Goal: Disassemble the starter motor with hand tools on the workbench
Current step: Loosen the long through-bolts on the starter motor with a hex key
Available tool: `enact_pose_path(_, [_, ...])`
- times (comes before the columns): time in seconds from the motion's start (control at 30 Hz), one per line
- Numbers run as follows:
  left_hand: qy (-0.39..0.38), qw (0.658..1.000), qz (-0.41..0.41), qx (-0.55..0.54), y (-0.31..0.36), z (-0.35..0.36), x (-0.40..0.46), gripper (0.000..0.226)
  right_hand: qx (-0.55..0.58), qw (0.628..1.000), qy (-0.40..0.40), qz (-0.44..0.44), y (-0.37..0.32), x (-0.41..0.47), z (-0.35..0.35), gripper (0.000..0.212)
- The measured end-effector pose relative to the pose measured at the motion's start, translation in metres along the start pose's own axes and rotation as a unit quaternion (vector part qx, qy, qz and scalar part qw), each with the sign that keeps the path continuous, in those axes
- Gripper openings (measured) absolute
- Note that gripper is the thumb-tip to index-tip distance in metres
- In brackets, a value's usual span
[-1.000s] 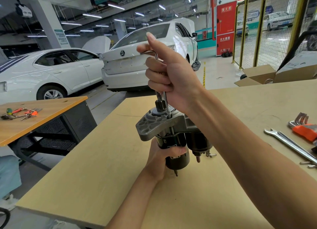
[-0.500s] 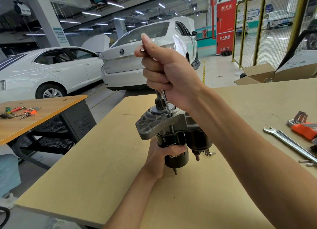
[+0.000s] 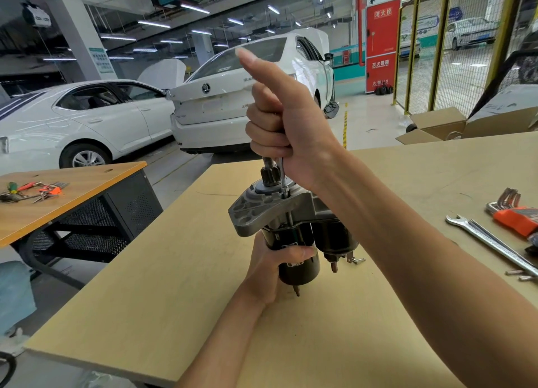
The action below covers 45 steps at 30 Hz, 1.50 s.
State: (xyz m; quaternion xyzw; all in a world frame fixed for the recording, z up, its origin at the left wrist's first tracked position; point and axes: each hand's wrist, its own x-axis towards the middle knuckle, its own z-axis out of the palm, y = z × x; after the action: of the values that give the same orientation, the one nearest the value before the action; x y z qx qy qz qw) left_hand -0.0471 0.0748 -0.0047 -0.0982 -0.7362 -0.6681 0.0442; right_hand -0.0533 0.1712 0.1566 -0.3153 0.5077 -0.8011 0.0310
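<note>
Starter motor [image 3: 294, 227]: upright, workbench [image 3: 180, 285] centre, left hand [image 3: 270, 274] wrapped round body. Right hand [image 3: 288, 128] at 12 o'clock grips tool shaft [image 3: 283, 178] with 3 fingers; index finger, curled 0.5 s ago, now straight. Judged regrip between turns; housing bolt not yet out.

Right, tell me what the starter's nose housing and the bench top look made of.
Nose housing: apparently cast aluminium, going by its matte grey skin, moulded ribs and recesses. Bench top: seemingly plywood or laminated board, pale yellow with faint grain and a thin edge; exact type unclear.
</note>
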Motion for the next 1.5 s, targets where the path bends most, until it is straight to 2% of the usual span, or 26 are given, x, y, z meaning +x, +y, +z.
enact_pose_path(0.33, [0.000, 1.000, 0.006, -0.003, 0.000, -0.001, -0.001, 0.080, 0.057, 0.997, -0.051, 0.019, -0.004, 0.004, -0.002, 0.040])
enact_pose_path(0.5, [0.004, 1.000, 0.004, 0.002, -0.003, -0.001, 0.000, 0.086, 0.044, 0.998, 0.021, -0.037, -0.004, 0.002, 0.001, 0.035])
enact_pose_path(0.6, [0.006, 1.000, 0.000, 0.001, -0.003, 0.000, 0.001, 0.084, -0.010, 0.996, 0.060, -0.073, -0.001, -0.001, 0.005, 0.043])
enact_pose_path(0.73, [0.007, 1.000, -0.005, -0.010, -0.001, 0.000, -0.001, 0.089, -0.033, 0.991, 0.057, -0.118, -0.001, -0.004, 0.009, 0.060])
enact_pose_path(0.87, [0.000, 1.000, -0.009, -0.015, -0.001, 0.000, -0.002, 0.096, -0.024, 0.993, 0.035, -0.109, 0.001, -0.004, 0.009, 0.049])
enact_pose_path(1.03, [-0.008, 1.000, -0.001, -0.024, -0.002, 0.000, -0.001, 0.085, 0.009, 0.998, -0.012, -0.060, 0.001, 0.001, 0.005, 0.050])
enact_pose_path(1.17, [-0.007, 0.999, 0.015, -0.039, -0.001, -0.001, 0.000, 0.072, 0.040, 0.999, 0.007, -0.025, 0.005, 0.003, 0.003, 0.040])
enact_pose_path(1.3, [-0.012, 0.999, 0.017, -0.037, 0.000, 0.000, 0.001, 0.075, 0.096, 0.995, 0.029, -0.002, 0.008, 0.004, 0.002, 0.037])
enact_pose_path(1.5, [-0.012, 1.000, 0.015, -0.021, -0.004, -0.001, 0.003, 0.060, 0.013, 0.999, 0.045, -0.007, 0.012, 0.003, 0.006, 0.023])
